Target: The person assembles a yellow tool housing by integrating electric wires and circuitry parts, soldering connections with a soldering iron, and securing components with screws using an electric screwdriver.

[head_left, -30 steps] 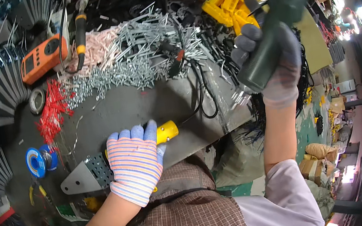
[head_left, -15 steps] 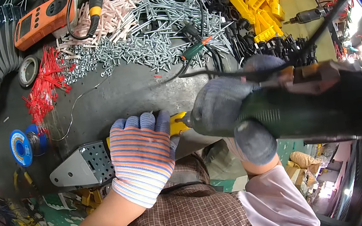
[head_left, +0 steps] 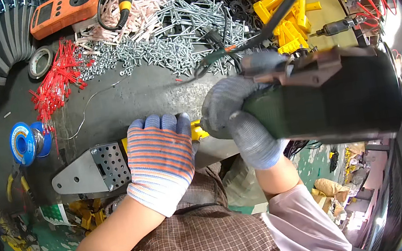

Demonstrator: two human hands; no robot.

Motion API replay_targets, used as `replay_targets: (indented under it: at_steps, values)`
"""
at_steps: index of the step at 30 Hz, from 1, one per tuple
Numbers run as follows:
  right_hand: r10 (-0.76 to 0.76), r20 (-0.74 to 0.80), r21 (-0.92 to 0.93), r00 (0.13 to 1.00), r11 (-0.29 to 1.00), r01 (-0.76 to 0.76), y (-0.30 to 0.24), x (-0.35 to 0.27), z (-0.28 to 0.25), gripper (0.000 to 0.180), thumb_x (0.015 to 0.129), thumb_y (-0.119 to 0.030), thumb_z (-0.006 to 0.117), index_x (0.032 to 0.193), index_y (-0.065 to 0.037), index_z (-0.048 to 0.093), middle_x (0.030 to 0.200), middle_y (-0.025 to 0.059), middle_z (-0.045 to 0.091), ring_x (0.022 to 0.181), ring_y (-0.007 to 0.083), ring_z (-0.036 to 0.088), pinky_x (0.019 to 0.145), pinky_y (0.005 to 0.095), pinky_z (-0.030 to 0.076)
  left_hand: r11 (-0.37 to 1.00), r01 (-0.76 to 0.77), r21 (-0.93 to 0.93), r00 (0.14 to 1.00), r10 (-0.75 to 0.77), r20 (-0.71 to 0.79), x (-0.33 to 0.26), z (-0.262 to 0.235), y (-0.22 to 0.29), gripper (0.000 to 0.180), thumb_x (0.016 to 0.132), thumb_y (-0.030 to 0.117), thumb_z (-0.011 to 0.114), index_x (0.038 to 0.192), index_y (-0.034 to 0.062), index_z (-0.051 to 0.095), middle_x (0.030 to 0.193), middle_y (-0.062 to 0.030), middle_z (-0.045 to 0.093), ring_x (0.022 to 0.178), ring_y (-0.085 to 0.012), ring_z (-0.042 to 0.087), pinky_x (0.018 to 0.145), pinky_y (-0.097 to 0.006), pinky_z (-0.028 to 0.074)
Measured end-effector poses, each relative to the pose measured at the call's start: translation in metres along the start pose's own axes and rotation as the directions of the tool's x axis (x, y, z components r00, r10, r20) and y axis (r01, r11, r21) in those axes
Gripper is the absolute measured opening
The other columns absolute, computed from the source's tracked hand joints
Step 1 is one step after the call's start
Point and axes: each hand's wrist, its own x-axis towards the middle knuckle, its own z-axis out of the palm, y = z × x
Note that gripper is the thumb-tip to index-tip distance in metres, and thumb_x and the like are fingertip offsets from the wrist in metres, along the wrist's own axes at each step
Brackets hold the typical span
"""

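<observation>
Clasped the yellow handle (head_left: 198,131) in the curled fingers of the left hand (head_left: 159,149), at the near edge of the bench (head_left: 130,99). Lowered the driver (head_left: 321,106), aloft one second earlier, to the handle's right end, in the closed fingers of the right hand (head_left: 241,120). Could not make out tip or contact behind that hand.

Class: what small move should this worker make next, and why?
Probably a light, straight push of the dark power tool toward the yellow handle: the right hand holds the tool with its front at the handle's end, and the left hand holds the handle.
</observation>
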Motion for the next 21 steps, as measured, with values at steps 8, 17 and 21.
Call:
replay_targets:
  at_steps: [8, 17, 21]
  values:
    - [-0.128, 0.065, 0.272, 0.99, 0.956, 0.106, 0.009, -0.023, -0.017, 0.042, 0.082, -0.022, 0.071, 0.114, -0.001, 0.055, 0.09, 0.0075, 0.06, 0.074, 0.0194, 0.057, 0.066, 0.0379, 0.047, 0.999, -0.02, -0.034, 0.995, 0.017, -0.103, 0.003, 0.007, 0.0, 0.043, 0.07, 0.028, 0.068, 0.108, 0.0088, 0.065, 0.094, -0.009, 0.061, 0.089, -0.0256, 0.059, 0.079, -0.041, 0.043]
    - [0.285, 0.075, -0.367, 0.956, 0.899, -0.24, -0.066, -0.017, -0.004, 0.027, 0.087, -0.014, 0.06, 0.106, 0.005, 0.06, 0.099, 0.0133, 0.065, 0.08, 0.0262, 0.065, 0.072, 0.0309, 0.055, 0.991, 0.004, -0.132, 1.0, -0.006, -0.014, 0.01, -0.005, 0.003, 0.045, 0.068, 0.025, 0.071, 0.109, 0.0075, 0.064, 0.09, -0.0102, 0.06, 0.084, -0.0271, 0.06, 0.077, -0.042, 0.043]
    - [0.718, -0.173, 0.184, 0.674, 0.696, -0.694, -0.068, -0.036, -0.001, 0.031, 0.092, -0.017, 0.056, 0.116, 0.002, 0.055, 0.105, 0.0116, 0.064, 0.087, 0.0201, 0.063, 0.078, 0.0292, 0.053, 0.99, 0.016, -0.142, 1.0, -0.018, -0.009, 0.008, -0.001, -0.003, 0.045, 0.068, 0.028, 0.072, 0.108, 0.008, 0.064, 0.089, -0.01, 0.06, 0.083, -0.0269, 0.06, 0.075, -0.041, 0.043]
